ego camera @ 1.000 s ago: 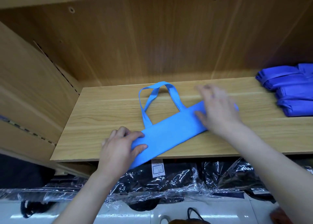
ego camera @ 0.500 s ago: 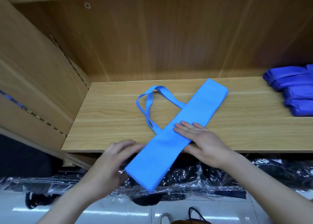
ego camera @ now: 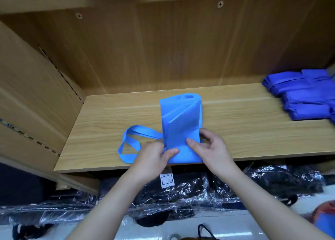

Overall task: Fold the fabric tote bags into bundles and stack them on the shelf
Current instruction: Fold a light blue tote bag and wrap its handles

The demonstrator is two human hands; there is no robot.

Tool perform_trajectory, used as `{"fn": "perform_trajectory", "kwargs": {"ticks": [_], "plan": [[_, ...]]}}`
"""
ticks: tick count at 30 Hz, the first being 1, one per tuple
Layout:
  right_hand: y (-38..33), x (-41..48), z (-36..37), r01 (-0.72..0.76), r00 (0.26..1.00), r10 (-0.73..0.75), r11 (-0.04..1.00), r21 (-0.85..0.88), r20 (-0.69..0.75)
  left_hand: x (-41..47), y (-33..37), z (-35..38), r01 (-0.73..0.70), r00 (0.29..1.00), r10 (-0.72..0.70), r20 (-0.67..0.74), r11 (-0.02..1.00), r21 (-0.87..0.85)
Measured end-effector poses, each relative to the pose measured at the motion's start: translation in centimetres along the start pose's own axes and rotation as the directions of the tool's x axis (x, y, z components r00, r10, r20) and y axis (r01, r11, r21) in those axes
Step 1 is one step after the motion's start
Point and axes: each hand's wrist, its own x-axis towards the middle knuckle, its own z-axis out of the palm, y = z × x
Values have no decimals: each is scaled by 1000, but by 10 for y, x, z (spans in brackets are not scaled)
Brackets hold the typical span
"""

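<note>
Leftmost, we note the handles [ego camera: 129, 145] lying looped on the wooden shelf [ego camera: 244, 123], just beside our left hand [ego camera: 154, 158], which pinches the near left corner of the light blue tote bag [ego camera: 181, 123]. The bag, folded to a narrow strip and doubled over on itself, lies near the shelf's front edge; our right hand [ego camera: 212, 152] grips its near right edge, thumb on top, fingers curled behind. Far right, darker blue bundles [ego camera: 304, 94] sit stacked on the same shelf, well apart.

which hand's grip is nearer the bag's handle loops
Left. The left grip pinches the folded bag right beside the handle loops; the right grip holds the bag's opposite edge.
</note>
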Motion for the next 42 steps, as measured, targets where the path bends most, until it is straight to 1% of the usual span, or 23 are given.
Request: {"fn": "perform_trajectory", "kwargs": {"ticks": [2, 4, 5, 7, 10, 12, 14, 15, 17, 19, 21, 24, 25, 26, 28, 29, 30, 32, 34, 35, 38, 40, 42], "plan": [[4, 0, 4, 53, 987, -85, 974, -218, -139, 3, 5, 4, 25, 999, -26, 20, 999, 41], [8, -1, 5, 76, 961, -192, 878, -473, -202, 6, 10, 8, 62, 998, -65, 20, 993, 99], [9, -2, 5, 70, 954, -216, 837, -542, -210, 6, 12, 10, 83, 996, -85, 4, 986, 144], [8, -1, 4, 38, 958, -201, 799, -601, -206, 4, 19, 13, 116, 992, -103, -69, 967, 229], [7, 4, 5, -39, 971, -128, 745, -666, -201, 0, 23, 15, 120, 978, -63, -199, 951, 287], [6, 6, 7, -58, 972, -125, 693, -718, -199, 0, 22, 18, 105, 979, -48, -197, 951, 292], [4, 6, 8, -73, 977, -102, 660, -748, -185, 1, 23, 21, 118, 983, -63, -174, 939, 323], [3, 7, 7, -77, 979, -91, 665, -743, -183, 1, 25, 21, 121, 983, -64, -170, 929, 349], [0, 8, 4, -98, 979, -51, 733, -673, -198, -2, 27, 24, 104, 986, -34, -163, 888, 447], [-4, 12, 1, -113, 976, -27, 783, -611, -216, -2, 27, 26, 73, 978, 47, -205, 839, 539], [-6, 15, -1, -132, 976, -8, 770, -625, -216, -1, 27, 28, 58, 962, 107, -252, 820, 570], [-8, 18, -5, -141, 979, -2, 714, -686, -203, 4, 31, 23, 108, 943, 82, -323, 841, 530], [-8, 20, -7, -141, 980, 3, 719, -680, -200, 5, 33, 19, 98, 930, 110, -351, 846, 524], [-7, 22, -8, -150, 980, 20, 726, -671, -197, 5, 33, 19, 58, 923, 161, -349, 839, 541], [-7, 25, -10, -155, 983, 46, 727, -669, -179, 7, 30, 25, -67, 928, 279, -246, 777, 626], [-8, 26, -11, -149, 984, 46, 726, -671, -170, 8, 27, 28, -110, 933, 306, -189, 743, 660], [-9, 27, -12, -148, 986, 53, 724, -674, -160, 11, 25, 30, -119, 945, 292, -149, 729, 674], [-9, 32, -14, -159, 987, 92, 721, -674, -134, 13, 24, 29, -108, 986, 164, -28, 760, 641], [-10, 39, -18, -193, 981, 154, 748, -635, -117, 16, 20, 30, -93, 996, 63, 71, 801, 592], [-10, 43, -19, -207, 978, 170, 761, -615, -119, 17, 19, 28, -100, 994, 50, 102, 809, 579], [-16, 60, -17, -220, 975, 171, 787, -577, -138, 17, 23, 25, -126, 989, 59, 138, 823, 554], [-19, 69, -14, -219, 973, 154, 845, -489, -170, 15, 25, 24, -143, 986, 73, 152, 836, 529], [-17, 77, -14, -195, 978, 147, 901, -387, -150, 14, 25, 22, -141, 987, 95, 126, 891, 431]]}}
